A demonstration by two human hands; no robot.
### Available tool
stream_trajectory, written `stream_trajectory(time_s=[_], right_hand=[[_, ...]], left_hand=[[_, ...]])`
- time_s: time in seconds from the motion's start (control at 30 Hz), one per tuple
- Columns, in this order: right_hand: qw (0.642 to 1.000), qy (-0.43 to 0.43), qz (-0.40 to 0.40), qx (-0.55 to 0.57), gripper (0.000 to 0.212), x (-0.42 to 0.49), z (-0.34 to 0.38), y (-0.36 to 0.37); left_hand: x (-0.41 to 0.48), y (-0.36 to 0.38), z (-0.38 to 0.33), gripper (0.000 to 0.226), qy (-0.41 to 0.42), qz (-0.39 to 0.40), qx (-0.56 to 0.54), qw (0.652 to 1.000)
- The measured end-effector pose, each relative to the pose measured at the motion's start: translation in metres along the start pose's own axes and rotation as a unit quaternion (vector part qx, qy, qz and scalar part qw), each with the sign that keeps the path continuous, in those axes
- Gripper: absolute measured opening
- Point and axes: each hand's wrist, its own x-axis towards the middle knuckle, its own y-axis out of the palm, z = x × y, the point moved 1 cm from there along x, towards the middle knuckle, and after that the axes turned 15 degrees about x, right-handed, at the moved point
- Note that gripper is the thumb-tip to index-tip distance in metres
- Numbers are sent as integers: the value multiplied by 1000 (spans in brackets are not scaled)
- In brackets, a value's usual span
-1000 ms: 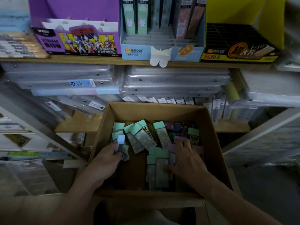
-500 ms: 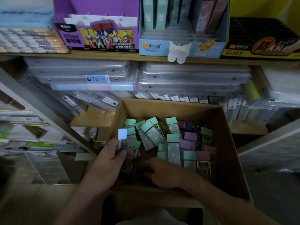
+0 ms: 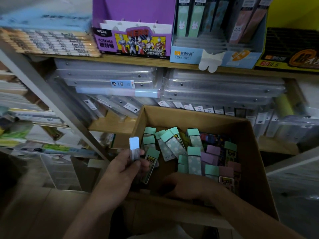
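left hand [image 3: 123,171] grips blue-capped case [image 3: 134,148]

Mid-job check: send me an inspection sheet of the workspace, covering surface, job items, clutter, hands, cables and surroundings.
Surface: cardboard box, open top, part of its floor bare.
Job's things: blue-capped case, upright at the box's left edge.
Clutter: green-capped cases and purple-capped cases jumbled in the box.
Hands: left hand grips the blue-capped case; right hand reaches into the box front, grip unclear.
Cables: nothing seen.
Surroundings: shelves with purple display box and clear binders.
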Motion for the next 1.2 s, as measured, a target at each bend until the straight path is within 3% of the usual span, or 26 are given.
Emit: stream_trajectory(time_s=[0.1,0.17,0.27,0.4,0.53,0.6,0.7,0.8,0.93,1.0,1.07,1.2], right_hand=[[998,-26,-44,30,27,-9,-4,-3],[989,-49,-87,111,23,-19,-7,-9],[937,-93,-148,301,24,-36,-9,-22],[873,-157,-171,429,18,-51,-1,-32],[858,-204,-184,435,23,-58,10,-29],[859,-226,-209,409,28,-59,13,-25],[857,-254,-254,369,28,-61,13,-20],[862,-263,-273,336,32,-64,4,-19],[887,-184,-317,280,27,-84,-25,-35],[924,-90,-284,238,26,-100,-44,-43],[961,3,-252,111,31,-115,-61,-49],[975,144,-169,-29,29,-118,-79,-51]], left_hand=[[0,1,0,27,0,-3,-3,1000],[0,2,0,26,1,-6,-8,1000],[0,8,-1,23,-14,3,-29,999],[4,25,-10,24,-39,46,-38,997],[13,47,-21,13,-15,80,-29,996],[16,56,-23,24,0,97,-18,995],[22,67,-23,29,8,84,-24,996],[26,73,-20,19,21,65,-22,997],[27,67,-13,17,11,51,-26,998],[28,58,-10,17,6,27,-36,999],[29,50,-7,19,4,9,-42,999],[30,43,-2,15,-3,18,-43,999]])
